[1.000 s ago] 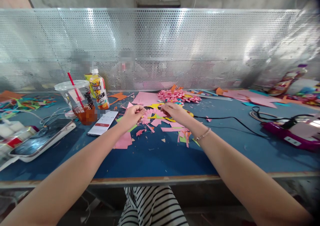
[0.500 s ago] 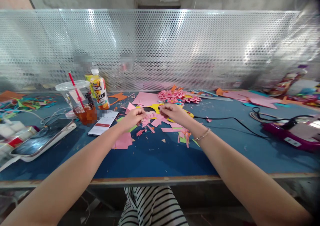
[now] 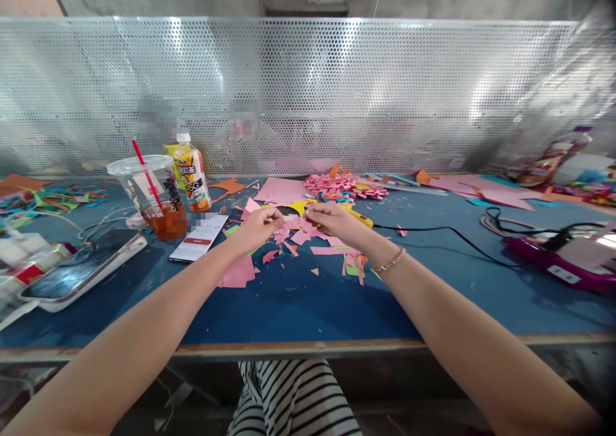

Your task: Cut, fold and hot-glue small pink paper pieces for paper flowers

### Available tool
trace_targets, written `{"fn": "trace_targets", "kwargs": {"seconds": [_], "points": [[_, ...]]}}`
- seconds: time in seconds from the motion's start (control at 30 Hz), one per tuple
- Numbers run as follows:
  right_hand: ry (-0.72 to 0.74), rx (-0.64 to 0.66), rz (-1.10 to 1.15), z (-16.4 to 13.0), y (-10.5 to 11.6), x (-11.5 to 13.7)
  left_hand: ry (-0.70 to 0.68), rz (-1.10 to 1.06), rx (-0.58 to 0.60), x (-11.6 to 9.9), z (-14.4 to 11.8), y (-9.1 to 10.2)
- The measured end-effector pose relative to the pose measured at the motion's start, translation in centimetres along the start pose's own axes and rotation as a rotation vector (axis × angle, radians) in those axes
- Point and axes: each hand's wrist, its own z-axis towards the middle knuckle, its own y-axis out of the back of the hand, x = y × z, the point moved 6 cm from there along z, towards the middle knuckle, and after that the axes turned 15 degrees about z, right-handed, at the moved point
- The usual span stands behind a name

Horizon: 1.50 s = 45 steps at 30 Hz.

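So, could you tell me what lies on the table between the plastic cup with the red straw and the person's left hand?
In the head view, a white phone lies face up between the plastic cup and the left hand.

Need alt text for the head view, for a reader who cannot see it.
Both hands, left hand and right hand, pinch a pink fringed paper piece over a blue table strewn with paper scraps. To the left stand a lidded drink cup, a bottle and two phones.

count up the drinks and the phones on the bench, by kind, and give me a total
Cups with a straw: 1
Bottles by the cup: 1
Bottles far right: 1
Phones: 2, one dark, one lit
Total: 5
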Motion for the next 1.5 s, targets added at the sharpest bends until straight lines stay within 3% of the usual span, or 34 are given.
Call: {"fn": "trace_targets", "kwargs": {"seconds": [0.37, 0.6, 0.67, 0.87, 1.1, 1.2, 1.3, 1.4, 1.5], "points": [[0.089, 0.077, -0.100, -0.1, -0.7, 1.0, -0.028, 0.052, 0.018, -0.4, -0.2, -0.2], [0.081, 0.004, -0.083, 0.6, 0.6, -0.1, -0.021, 0.050, 0.024, -0.4, -0.2, -0.2], [0.094, -0.016, -0.174, 0.8, 1.1, -0.3, -0.014, 0.050, 0.020, -0.3, -0.2, -0.1], [0.249, -0.149, -0.728, 0.5, 2.0, 0.6, 0.067, 0.000, -0.029, 0.2, -0.1, 0.5], [0.243, -0.206, -0.714, 0.4, 2.7, 0.9, 0.108, 0.054, -0.152, 0.8, 0.0, 1.7], [0.253, -0.311, -0.608, 0.4, 3.6, 1.5, 0.096, 0.074, -0.132, 0.7, 0.0, 1.5], [0.267, -0.346, -0.181, 0.3, 4.3, 1.6, 0.084, 0.113, -0.123, 0.4, 0.0, 1.3], [0.262, -0.208, 0.325, 0.2, 3.3, 1.7, 0.059, 0.140, -0.112, 0.1, -0.1, 1.0], [0.184, -0.015, 0.551, -0.2, 1.2, 1.8, 0.026, 0.130, -0.070, -0.2, -0.2, 0.5]]}}
